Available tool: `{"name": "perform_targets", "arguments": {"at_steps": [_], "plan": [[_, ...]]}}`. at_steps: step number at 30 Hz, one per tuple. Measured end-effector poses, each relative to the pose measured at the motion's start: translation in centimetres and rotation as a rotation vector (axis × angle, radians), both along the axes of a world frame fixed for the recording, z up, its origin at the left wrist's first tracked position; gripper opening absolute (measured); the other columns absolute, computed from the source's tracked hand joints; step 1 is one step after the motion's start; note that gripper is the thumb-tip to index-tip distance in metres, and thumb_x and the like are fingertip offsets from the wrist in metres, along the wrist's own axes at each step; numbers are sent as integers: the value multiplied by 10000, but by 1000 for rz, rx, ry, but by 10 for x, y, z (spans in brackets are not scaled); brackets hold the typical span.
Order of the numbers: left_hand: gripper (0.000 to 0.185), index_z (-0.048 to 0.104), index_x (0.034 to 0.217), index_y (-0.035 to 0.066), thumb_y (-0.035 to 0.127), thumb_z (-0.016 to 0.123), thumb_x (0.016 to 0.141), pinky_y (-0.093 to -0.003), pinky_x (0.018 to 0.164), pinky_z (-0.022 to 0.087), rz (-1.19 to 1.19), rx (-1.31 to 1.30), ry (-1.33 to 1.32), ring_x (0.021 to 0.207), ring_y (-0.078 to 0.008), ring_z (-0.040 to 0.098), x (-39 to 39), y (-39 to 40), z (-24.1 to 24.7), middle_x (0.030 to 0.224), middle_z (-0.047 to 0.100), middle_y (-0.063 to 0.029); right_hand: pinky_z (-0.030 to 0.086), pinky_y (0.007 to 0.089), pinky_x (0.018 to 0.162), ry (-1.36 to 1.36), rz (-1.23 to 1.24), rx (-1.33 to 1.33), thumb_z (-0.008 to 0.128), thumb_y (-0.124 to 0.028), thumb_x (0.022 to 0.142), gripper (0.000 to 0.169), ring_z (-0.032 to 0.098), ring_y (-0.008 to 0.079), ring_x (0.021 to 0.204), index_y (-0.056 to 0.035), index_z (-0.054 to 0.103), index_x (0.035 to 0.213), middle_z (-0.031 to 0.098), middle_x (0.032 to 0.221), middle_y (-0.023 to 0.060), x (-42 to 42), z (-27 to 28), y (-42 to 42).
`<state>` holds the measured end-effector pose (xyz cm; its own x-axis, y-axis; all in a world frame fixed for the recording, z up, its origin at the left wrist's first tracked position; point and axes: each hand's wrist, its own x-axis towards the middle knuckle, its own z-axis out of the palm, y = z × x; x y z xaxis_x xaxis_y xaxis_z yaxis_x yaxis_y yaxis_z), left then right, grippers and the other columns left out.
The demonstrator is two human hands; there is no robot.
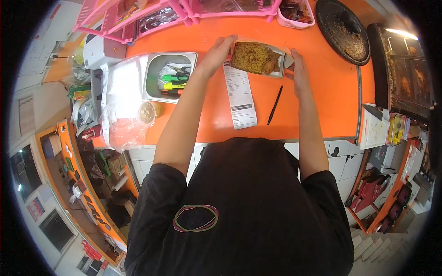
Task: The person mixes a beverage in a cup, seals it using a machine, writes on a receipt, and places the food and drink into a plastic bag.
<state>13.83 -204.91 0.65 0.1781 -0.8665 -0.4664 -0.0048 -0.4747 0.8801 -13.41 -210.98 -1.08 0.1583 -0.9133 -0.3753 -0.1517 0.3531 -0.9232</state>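
An open paper food box is held between my two hands over the far part of the orange counter. Inside it lie yellow noodles or rice and a brown piece of fried food. My left hand grips the box's left side. On the right side, my right hand has its thumb by the raised flap, its fingers partly hidden. A long printed receipt lies flat below the box, its top end partly covered. To the right of the receipt rests a black pen.
A steel tray with scissors and highlighters stands left, near plastic bags and a lidded cup. Pink racks line the back. Right are a black round pan, a glass food case and a knife on a cutting board.
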Motion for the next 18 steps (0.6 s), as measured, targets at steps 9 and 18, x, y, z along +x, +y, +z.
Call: {"name": "perform_targets", "arguments": {"at_steps": [9, 18], "plan": [[795, 509, 1516, -10, 591, 532, 996, -393, 1115, 404, 82, -60, 57, 1233, -267, 561, -9, 16, -29, 1336, 611, -164, 518, 415, 1011, -129, -18, -136, 521, -296, 1076, 524, 586, 241, 1219, 6, 458, 1499, 558, 1386, 142, 2, -3, 29], [717, 385, 1623, 22, 484, 377, 1074, -465, 1234, 276, -56, -159, -416, 1432, -393, 378, -21, 32, -71, 1541, 448, -258, 277, 466, 1244, 291, 294, -641, 393, -210, 1098, 572, 363, 345, 1516, -8, 332, 1630, 356, 1665, 211, -13, -54, 37]]}}
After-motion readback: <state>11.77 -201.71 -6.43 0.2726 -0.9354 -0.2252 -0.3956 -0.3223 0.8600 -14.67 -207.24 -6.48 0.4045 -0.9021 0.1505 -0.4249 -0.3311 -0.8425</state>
